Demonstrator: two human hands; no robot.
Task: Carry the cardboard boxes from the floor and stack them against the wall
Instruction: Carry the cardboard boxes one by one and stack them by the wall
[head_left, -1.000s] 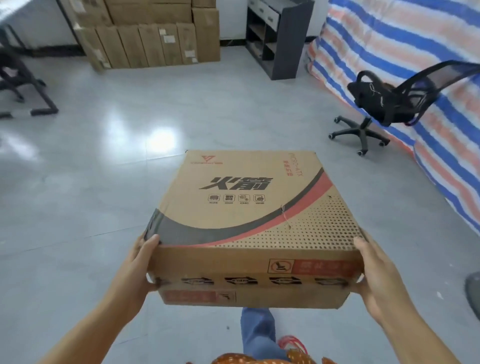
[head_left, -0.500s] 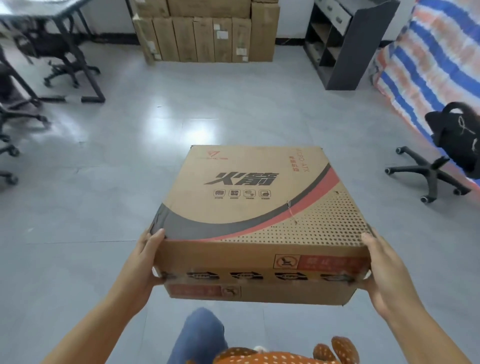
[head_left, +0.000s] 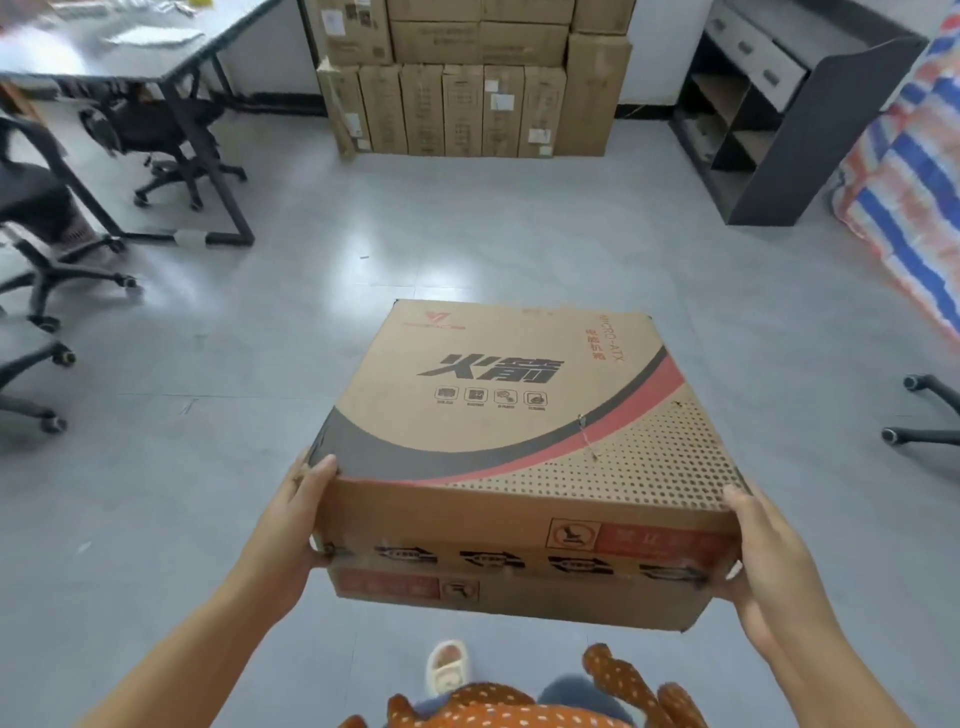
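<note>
both hands, left (head_left: 291, 525) and right (head_left: 763, 561), grip the cardboard box (head_left: 519, 441) sides, fingers curled underneath, hidden.

One camera sits on the person's head; it looks forward and down; the box (head_left: 524, 441) is close below it; the stacked boxes (head_left: 467, 88) by the wall are far ahead.

One carried box (head_left: 524, 431), one left hand (head_left: 291, 525), one right hand (head_left: 769, 561). Wall stack (head_left: 467, 78): six upright boxes in bottom row; upper count unclear. One desk (head_left: 130, 47), one shelf unit (head_left: 779, 114), one striped tarp (head_left: 909, 171).
</note>
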